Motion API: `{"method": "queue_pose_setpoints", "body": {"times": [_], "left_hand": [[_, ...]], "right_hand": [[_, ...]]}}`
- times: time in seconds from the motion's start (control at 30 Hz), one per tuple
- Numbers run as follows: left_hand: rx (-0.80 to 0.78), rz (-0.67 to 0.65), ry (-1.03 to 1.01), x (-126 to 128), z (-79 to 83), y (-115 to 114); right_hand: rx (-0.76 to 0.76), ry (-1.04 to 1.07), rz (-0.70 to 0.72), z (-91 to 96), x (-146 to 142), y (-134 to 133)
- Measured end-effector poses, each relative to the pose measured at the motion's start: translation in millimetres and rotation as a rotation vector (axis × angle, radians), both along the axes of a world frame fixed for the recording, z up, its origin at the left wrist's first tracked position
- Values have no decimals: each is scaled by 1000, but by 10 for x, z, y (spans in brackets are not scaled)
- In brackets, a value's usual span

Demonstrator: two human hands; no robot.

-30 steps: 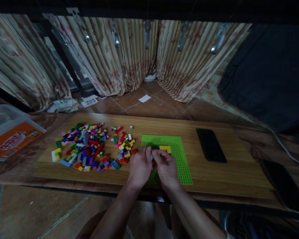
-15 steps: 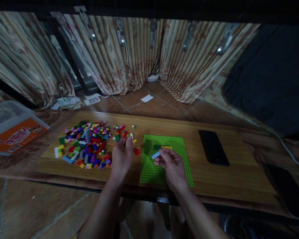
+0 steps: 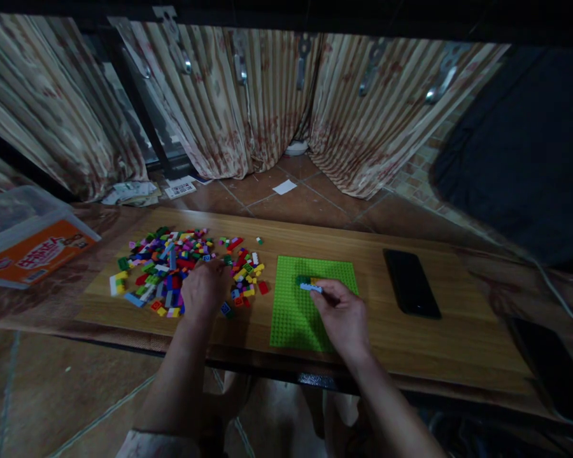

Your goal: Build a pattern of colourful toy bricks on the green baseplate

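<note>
My right hand pinches a long light blue toy brick between thumb and fingers, held just above the green studded baseplate. Behind that brick, a dark green brick sits on the baseplate, with a yellow brick beside it partly covered by my fingers. My left hand is over the right part of a pile of mixed toy bricks, back of the hand up. Its fingertips point down among the bricks and are hidden, so what they touch does not show.
A black phone lies on the wooden board right of the baseplate. Another dark flat device is at the far right. A clear plastic box with an orange label stands at the left. Loose bricks, including a red one, lie near the baseplate.
My left hand has moved left, from the pile's right edge further in over the bricks. My right hand has shifted slightly right and up, turning the light blue brick nearly level.
</note>
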State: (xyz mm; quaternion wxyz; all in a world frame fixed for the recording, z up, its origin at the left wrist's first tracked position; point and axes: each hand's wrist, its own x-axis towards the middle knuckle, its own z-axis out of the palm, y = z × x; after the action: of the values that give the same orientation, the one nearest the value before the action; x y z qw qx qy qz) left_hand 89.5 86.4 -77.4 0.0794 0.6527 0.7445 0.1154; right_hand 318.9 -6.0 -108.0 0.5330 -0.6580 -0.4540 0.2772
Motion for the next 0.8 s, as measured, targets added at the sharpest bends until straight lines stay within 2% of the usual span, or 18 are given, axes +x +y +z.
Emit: {"method": "queue_pose_setpoints", "body": {"times": [0.17,0.23,0.33,0.4,0.43,0.57,0.7,0.8], "left_hand": [[178,19,-50,67,47,-44],[254,-24,-135,178,41,-94],[273,-246,-402,434,-2,-226],[175,-403,-569,617,-41,-332],[125,-436,-602,698,-58,-380],[47,-499,-526,897,-118,-484],[25,-498,-397,946,-171,-468],[16,-507,-324,971,-182,-459]], "right_hand": [[-40,-258,38,55,-68,-32],[-43,-316,48,83,-86,-42],[-22,-374,62,109,-66,-47],[-8,-413,54,115,-12,-43],[-7,-440,47,114,22,-39],[-17,-568,70,88,146,-17],[36,-645,162,48,196,24],[35,-688,161,24,236,68]]}}
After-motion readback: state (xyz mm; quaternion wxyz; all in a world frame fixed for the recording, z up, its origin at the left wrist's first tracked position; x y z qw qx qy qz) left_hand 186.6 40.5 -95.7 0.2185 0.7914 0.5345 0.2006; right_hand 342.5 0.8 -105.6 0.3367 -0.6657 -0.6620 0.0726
